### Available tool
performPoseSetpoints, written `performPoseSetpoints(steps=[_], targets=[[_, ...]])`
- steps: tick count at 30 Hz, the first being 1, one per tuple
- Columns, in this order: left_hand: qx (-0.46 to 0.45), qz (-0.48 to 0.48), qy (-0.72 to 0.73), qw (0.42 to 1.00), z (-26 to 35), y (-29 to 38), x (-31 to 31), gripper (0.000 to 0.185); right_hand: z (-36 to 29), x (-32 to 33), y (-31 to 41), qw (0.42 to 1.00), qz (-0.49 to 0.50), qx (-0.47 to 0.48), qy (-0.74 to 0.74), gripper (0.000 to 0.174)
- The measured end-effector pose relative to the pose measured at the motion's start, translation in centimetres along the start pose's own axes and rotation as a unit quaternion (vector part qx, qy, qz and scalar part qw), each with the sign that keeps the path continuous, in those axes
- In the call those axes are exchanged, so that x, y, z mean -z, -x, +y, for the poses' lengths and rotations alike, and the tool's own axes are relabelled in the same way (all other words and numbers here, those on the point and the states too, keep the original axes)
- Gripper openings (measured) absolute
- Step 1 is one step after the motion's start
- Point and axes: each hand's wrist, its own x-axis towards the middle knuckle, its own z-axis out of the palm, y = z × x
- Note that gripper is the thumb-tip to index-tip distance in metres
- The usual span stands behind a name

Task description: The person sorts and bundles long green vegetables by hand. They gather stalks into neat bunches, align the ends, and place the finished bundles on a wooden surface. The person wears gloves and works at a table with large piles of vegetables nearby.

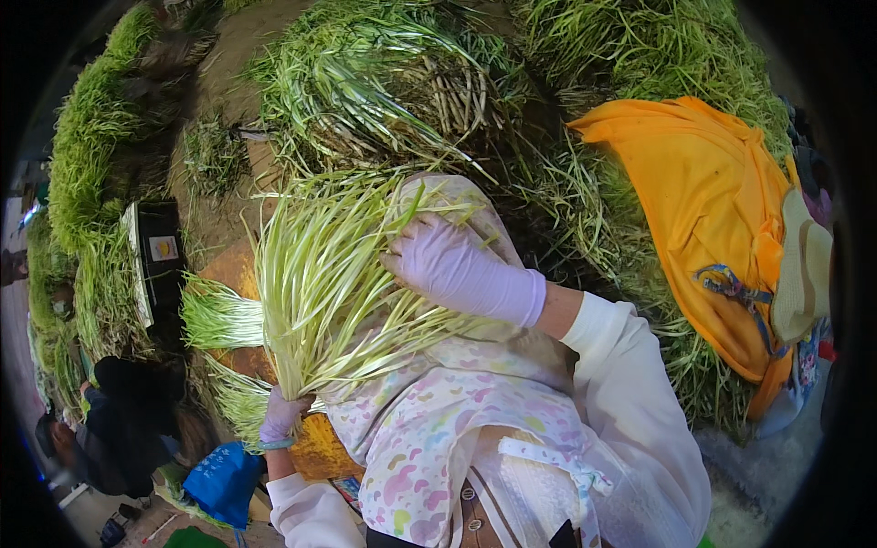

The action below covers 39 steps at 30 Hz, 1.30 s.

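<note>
A large fanned bunch of pale yellow-green, chive-like leaves (315, 274) lies across my lap over a patterned apron (425, 438). My left hand (282, 416), in a thin lilac glove, grips the bunch at its gathered white ends. Above the lap, my right hand (452, 264), gloved the same way, has its fingers curled around some leaf blades near the spread end; its fingertips are partly hidden. Two smaller bundles, one greener-tipped (219, 315) and one paler (240, 397), rest on a rusty yellow surface (315, 445) beside my left hand.
Heaped green leaves with roots (390, 89) lie ahead, and more (637, 48) at far right. An orange garment (706, 226) and straw hat (798, 267) are right. Leftward are a black box (159, 250), a blue bag (223, 483) and a dark-clothed person (116, 431).
</note>
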Motion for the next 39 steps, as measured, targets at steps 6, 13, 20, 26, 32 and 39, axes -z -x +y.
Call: performPoseSetpoints(steps=[6,13,20,26,32,39], targets=[[0.003,0.007,-0.021,1.0,-0.5,0.0,-0.3,0.025,-1.0,-1.1,0.3,0.992,0.01,0.021,-0.127,0.013],[-0.084,0.021,-0.155,0.984,-0.5,-0.7,-0.5,0.02,4.9,2.5,3.2,0.854,0.188,-0.382,-0.299,0.015],[-0.003,0.014,-0.056,0.998,-1.0,-1.0,-0.5,0.021,1.6,0.5,0.9,0.991,0.121,-0.012,-0.06,0.021],[-0.001,0.028,-0.077,0.997,-0.8,-0.7,-0.6,0.021,-1.7,-1.7,-1.8,0.994,-0.071,0.076,-0.016,0.017],[-0.022,0.001,-0.178,0.984,-0.6,-1.2,-0.2,0.023,-2.1,0.3,1.8,0.969,0.014,-0.034,-0.243,0.013],[-0.02,0.008,-0.097,0.995,-1.4,-1.2,-0.3,0.027,7.3,4.6,5.4,0.912,0.129,-0.389,0.013,0.025]])
